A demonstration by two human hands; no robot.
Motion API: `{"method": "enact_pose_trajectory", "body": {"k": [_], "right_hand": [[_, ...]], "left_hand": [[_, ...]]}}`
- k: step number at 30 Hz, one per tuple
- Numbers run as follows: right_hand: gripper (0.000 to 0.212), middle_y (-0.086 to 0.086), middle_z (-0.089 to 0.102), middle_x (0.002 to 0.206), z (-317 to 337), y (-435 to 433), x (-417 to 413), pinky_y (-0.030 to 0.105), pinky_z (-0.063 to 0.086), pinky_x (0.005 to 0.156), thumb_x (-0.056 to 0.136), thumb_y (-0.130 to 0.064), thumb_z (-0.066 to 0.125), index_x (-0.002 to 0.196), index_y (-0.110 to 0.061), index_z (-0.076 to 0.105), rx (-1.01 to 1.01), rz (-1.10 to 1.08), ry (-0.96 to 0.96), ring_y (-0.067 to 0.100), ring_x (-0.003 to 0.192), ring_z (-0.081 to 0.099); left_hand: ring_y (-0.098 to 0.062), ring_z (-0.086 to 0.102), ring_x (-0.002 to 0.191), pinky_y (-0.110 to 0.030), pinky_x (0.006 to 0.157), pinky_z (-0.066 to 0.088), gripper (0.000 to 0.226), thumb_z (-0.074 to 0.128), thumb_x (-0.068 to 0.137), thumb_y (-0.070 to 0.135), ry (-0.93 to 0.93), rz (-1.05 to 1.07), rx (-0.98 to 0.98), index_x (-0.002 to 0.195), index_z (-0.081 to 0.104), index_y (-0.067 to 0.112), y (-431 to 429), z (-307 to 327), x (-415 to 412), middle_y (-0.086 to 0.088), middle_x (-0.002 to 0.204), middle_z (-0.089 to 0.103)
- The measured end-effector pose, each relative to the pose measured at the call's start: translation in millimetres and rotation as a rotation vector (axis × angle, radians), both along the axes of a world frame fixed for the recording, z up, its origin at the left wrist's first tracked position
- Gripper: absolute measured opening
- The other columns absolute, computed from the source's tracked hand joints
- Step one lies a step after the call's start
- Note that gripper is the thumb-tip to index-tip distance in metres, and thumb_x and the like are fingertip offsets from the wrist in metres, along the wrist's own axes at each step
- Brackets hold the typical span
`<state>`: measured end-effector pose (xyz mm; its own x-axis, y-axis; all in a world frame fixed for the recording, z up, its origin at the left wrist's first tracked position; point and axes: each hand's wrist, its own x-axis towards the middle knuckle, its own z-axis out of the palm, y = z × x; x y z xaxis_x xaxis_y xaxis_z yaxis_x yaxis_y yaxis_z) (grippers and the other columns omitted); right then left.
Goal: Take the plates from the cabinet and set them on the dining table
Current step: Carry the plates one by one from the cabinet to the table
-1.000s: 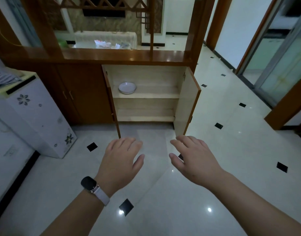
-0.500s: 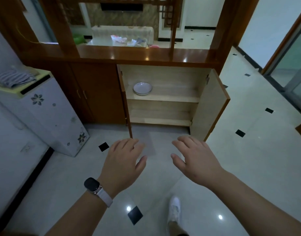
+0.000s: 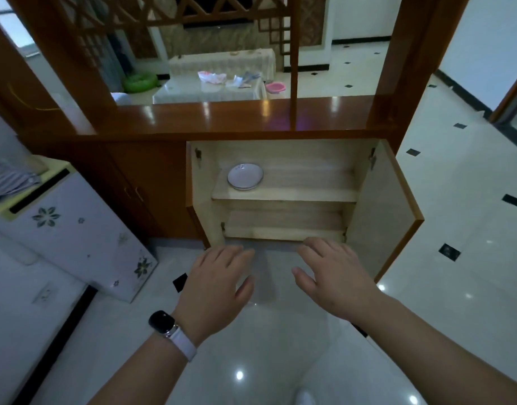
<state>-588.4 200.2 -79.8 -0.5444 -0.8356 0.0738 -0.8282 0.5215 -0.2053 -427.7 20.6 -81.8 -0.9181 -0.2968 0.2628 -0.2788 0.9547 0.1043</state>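
A white plate (image 3: 245,176) lies on the left of the upper shelf inside the open wooden cabinet (image 3: 283,194). Both cabinet doors stand open; the right door (image 3: 385,211) swings out toward me. My left hand (image 3: 217,285), with a watch on the wrist, and my right hand (image 3: 336,274) are stretched out palm down in front of the cabinet's bottom edge, fingers straight and holding nothing. Both hands are well short of the plate. The lower shelf shows nothing on it.
A white appliance with flower decals (image 3: 73,238) stands at the left, folded cloth on top. A glossy wooden counter (image 3: 236,115) tops the cabinet. Beyond the divider is a cloth-covered table (image 3: 210,89) with items. The tiled floor (image 3: 461,182) stretches to the right.
I have moved closer to the cabinet, which now looms larger and more centred. Both hands stay open and have advanced toward its bottom edge.
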Motion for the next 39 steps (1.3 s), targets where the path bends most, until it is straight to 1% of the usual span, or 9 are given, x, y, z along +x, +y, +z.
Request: {"method": "enact_pose_trajectory", "body": {"k": [5, 10, 16, 20, 25, 28, 31, 34, 39], "right_hand": [[0.057, 0.002, 0.056, 0.133, 10, -11, -44, 0.04, 0.038, 0.097, 0.09, -0.053, 0.029, 0.129, -0.022, 0.056, -0.001, -0.014, -0.011, 0.024, 0.122, 0.051], [0.052, 0.003, 0.063, 0.12, 12, -28, -74, 0.04, 0.045, 0.09, 0.091, -0.053, 0.033, 0.118, -0.02, 0.062, -0.017, -0.032, -0.005, 0.026, 0.11, 0.058], [0.05, 0.002, 0.063, 0.114, 3, -70, -105, 0.041, 0.047, 0.086, 0.091, -0.053, 0.034, 0.116, -0.019, 0.062, 0.018, -0.025, -0.007, 0.026, 0.105, 0.058], [0.043, 0.0, 0.061, 0.11, -5, -108, -132, 0.04, 0.047, 0.082, 0.09, -0.049, 0.04, 0.114, -0.02, 0.061, 0.049, -0.037, 0.018, 0.024, 0.102, 0.057], [0.042, 0.002, 0.064, 0.107, -11, -175, -170, 0.04, 0.05, 0.079, 0.088, -0.049, 0.041, 0.106, -0.02, 0.064, 0.067, -0.089, 0.035, 0.025, 0.097, 0.06], [0.041, 0.001, 0.064, 0.108, -13, -219, -190, 0.038, 0.048, 0.079, 0.086, -0.05, 0.041, 0.102, -0.02, 0.064, 0.095, -0.093, 0.056, 0.025, 0.097, 0.06], [0.047, -0.001, 0.062, 0.119, -11, -253, -202, 0.038, 0.046, 0.087, 0.088, -0.052, 0.039, 0.114, -0.022, 0.064, 0.112, -0.117, 0.04, 0.022, 0.106, 0.058], [0.054, -0.001, 0.058, 0.129, -11, -276, -214, 0.039, 0.041, 0.097, 0.091, -0.053, 0.032, 0.127, -0.023, 0.058, 0.12, -0.119, 0.011, 0.021, 0.117, 0.053], [0.064, -0.005, 0.048, 0.14, -17, -305, -236, 0.036, 0.031, 0.104, 0.089, -0.057, 0.019, 0.138, -0.026, 0.048, 0.147, -0.095, -0.01, 0.017, 0.128, 0.042]], "left_hand": [[-0.021, 0.055, 0.111, -0.037, 0.094, 0.043, 0.041, 0.05, 0.091, 0.039, -0.031, -0.041, -0.052, 0.126, 0.06, 0.021, -17, 2, -47, 0.0, 0.122, 0.061], [-0.022, 0.058, 0.106, -0.036, 0.091, 0.042, 0.04, 0.049, 0.09, 0.04, -0.029, -0.045, -0.083, 0.122, 0.061, 0.02, -41, 0, -81, 0.0, 0.117, 0.062], [-0.023, 0.058, 0.104, -0.039, 0.091, 0.045, 0.039, 0.049, 0.089, 0.039, -0.012, -0.062, -0.062, 0.12, 0.061, 0.019, -81, -15, -118, -0.001, 0.115, 0.063], [-0.023, 0.059, 0.102, -0.039, 0.09, 0.046, 0.038, 0.047, 0.09, 0.039, 0.011, -0.1, -0.033, 0.118, 0.061, 0.018, -126, -25, -151, -0.003, 0.114, 0.064], [-0.024, 0.057, 0.106, -0.042, 0.092, 0.046, 0.038, 0.051, 0.09, 0.042, -0.01, -0.122, 0.002, 0.121, 0.059, 0.022, -202, -39, -198, -0.002, 0.116, 0.062], [-0.025, 0.058, 0.103, -0.041, 0.089, 0.045, 0.036, 0.053, 0.087, 0.041, 0.001, -0.126, 0.0, 0.116, 0.063, 0.021, -244, -45, -225, -0.002, 0.112, 0.063], [-0.024, 0.059, 0.104, -0.04, 0.088, 0.046, 0.034, 0.051, 0.086, 0.041, 0.008, -0.147, 0.028, 0.111, 0.063, 0.021, -272, -46, -245, -0.002, 0.113, 0.064], [-0.024, 0.059, 0.107, -0.043, 0.09, 0.047, 0.038, 0.047, 0.087, 0.042, -0.01, -0.147, 0.042, 0.114, 0.063, 0.021, -293, -41, -262, -0.002, 0.115, 0.064], [-0.022, 0.062, 0.103, -0.041, 0.088, 0.049, 0.04, 0.046, 0.086, 0.044, -0.029, -0.119, 0.048, 0.113, 0.065, 0.021, -320, -46, -281, -0.001, 0.113, 0.066]]}}
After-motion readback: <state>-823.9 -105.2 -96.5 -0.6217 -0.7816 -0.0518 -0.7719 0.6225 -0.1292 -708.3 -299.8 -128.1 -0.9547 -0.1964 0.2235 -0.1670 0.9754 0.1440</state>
